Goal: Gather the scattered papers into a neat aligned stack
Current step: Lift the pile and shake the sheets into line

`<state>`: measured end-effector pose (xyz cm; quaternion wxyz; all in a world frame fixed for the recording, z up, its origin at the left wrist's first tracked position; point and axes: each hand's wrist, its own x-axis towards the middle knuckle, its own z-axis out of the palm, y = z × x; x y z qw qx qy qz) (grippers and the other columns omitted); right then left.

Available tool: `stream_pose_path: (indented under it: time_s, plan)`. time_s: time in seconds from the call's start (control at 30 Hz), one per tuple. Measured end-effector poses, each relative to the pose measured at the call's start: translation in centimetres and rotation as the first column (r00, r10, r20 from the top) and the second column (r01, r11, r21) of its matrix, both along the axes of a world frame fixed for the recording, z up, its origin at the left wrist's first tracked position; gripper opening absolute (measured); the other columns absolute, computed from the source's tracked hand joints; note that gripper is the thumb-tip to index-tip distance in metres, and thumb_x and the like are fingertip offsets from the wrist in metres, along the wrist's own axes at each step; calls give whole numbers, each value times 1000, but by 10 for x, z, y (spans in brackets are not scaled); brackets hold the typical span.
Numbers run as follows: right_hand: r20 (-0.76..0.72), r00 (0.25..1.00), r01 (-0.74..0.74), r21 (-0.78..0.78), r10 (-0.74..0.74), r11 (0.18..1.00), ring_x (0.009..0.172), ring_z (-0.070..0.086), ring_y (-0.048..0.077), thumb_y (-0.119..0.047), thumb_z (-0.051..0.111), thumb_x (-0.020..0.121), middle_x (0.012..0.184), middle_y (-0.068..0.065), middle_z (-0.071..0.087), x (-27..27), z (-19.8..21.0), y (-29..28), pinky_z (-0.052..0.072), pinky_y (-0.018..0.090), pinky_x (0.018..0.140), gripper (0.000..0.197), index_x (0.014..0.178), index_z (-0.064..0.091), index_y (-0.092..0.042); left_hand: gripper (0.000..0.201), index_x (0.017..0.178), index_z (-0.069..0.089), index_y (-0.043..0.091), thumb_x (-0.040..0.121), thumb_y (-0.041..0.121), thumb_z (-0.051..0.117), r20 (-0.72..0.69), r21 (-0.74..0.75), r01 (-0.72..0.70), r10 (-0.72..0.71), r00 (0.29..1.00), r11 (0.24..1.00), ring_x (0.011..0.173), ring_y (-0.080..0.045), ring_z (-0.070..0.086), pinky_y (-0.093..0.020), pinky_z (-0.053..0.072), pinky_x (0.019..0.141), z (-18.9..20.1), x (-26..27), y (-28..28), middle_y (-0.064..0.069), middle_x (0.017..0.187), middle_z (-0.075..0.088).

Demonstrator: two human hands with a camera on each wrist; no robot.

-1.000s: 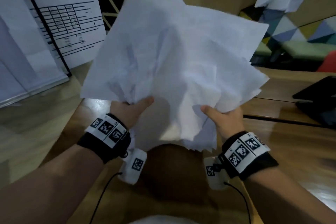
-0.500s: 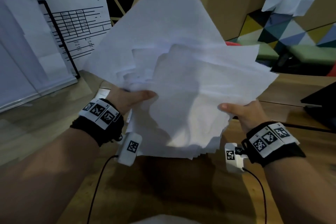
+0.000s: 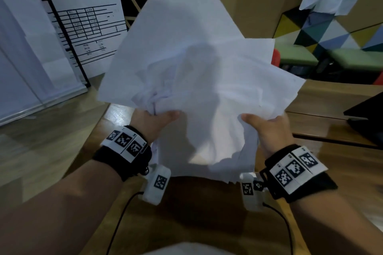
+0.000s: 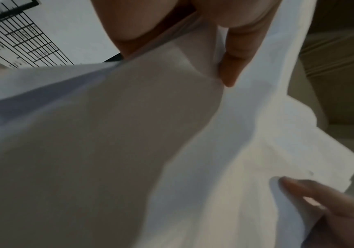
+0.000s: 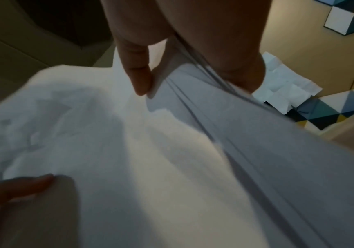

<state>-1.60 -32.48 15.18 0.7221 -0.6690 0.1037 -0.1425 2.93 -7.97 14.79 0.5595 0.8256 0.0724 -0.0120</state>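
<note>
1. Clearly, both hands grasp one loose bundle of white papers (image 3: 199, 93), held up in the air above the wooden counter (image 3: 323, 151).
2. The left hand (image 3: 153, 124) has its grip clenched on the bundle's lower left part: the thumb lies across the front sheet and points toward the middle, while the fingers are hidden behind the paper in the head view.
3. From the left wrist view, that thumb (image 4: 235, 55) presses the sheets against the palm, and the paper (image 4: 129, 151) fans away below it.
4. The right hand (image 3: 269, 128) grips the lower right part in the same way, thumb on the front, fingers behind.
5. From the right wrist view, several sheet edges (image 5: 225, 117) run pinched between the thumb (image 5: 137, 67) and the rest of the hand.
6. The sheets are not aligned: corners stick out at the top and at the right, and the paper is crumpled just above the left thumb.
7. The bundle's bottom edge hangs between the two wrists, clear of the counter.
8. A printed chart (image 3: 87, 33) stands on a board to the left, and a dark flat device (image 3: 366, 114) lies at the counter's right edge.
</note>
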Motion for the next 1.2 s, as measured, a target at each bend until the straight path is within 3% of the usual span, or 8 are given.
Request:
stream_pose_path:
  time_s: [0.17,0.27,0.47,0.67,0.83,1.0,1.1,1.2]
  plan:
    - [-11,1000,17,-39,-18,999,99,57,22,24,53,69,103,4,54,4,-7,-15,53,30,70,69,121,30,-15,28,65,54,20,71,38,76,-10,-62,-97,96,995,993,66,-12,58,-22,49,63,-5,6,-1,5,68,56]
    - [-61,998,-3,-40,1,999,85,53,11,31,40,70,93,-3,49,0,-12,-20,49,15,51,72,122,27,-18,31,61,53,19,69,36,78,4,-112,-132,134,991,985,59,-7,54,-25,46,69,-4,10,-1,4,64,55]
    - [-261,964,-14,-211,-42,977,65,51,19,23,46,77,91,5,48,-7,-51,-32,43,23,50,70,125,30,-26,34,63,61,17,51,38,85,2,-165,-197,200,980,967,75,-24,66,-35,56,78,-3,18,2,-10,77,67]
    - [-696,716,-473,-430,51,769,118,41,23,-12,75,60,124,4,38,-14,-55,-49,42,47,99,74,125,40,-20,33,66,63,20,49,38,85,37,-211,-129,139,990,969,68,-13,64,-31,53,77,-4,16,5,6,67,65]
    - [-405,914,-248,-568,-4,785,97,56,19,-6,63,84,100,-3,61,-6,-29,-63,43,29,80,19,95,66,-21,53,72,67,13,32,46,81,11,-255,-108,114,993,961,87,-30,69,-50,55,86,-7,19,5,-15,87,71]
    - [-212,975,-78,-601,-64,795,83,60,15,-3,58,88,85,-9,67,8,-24,-58,46,31,80,26,80,64,-27,31,85,58,16,66,20,82,95,-256,-7,32,995,967,58,10,64,-10,55,62,0,16,1,3,80,62]
    - [-146,977,37,-607,-157,794,88,59,21,5,54,86,90,3,67,15,-29,-55,51,39,88,27,92,69,-17,41,71,65,15,45,35,89,77,-265,-51,74,994,963,70,-15,70,-35,59,77,-2,16,2,-11,83,69]
    - [-52,971,182,-473,-233,862,82,62,21,-5,53,90,84,2,67,15,-26,-58,53,31,79,24,79,66,-22,30,73,63,21,54,24,86,78,-257,-38,60,995,966,67,-9,68,-30,59,75,-2,16,4,-9,86,68]
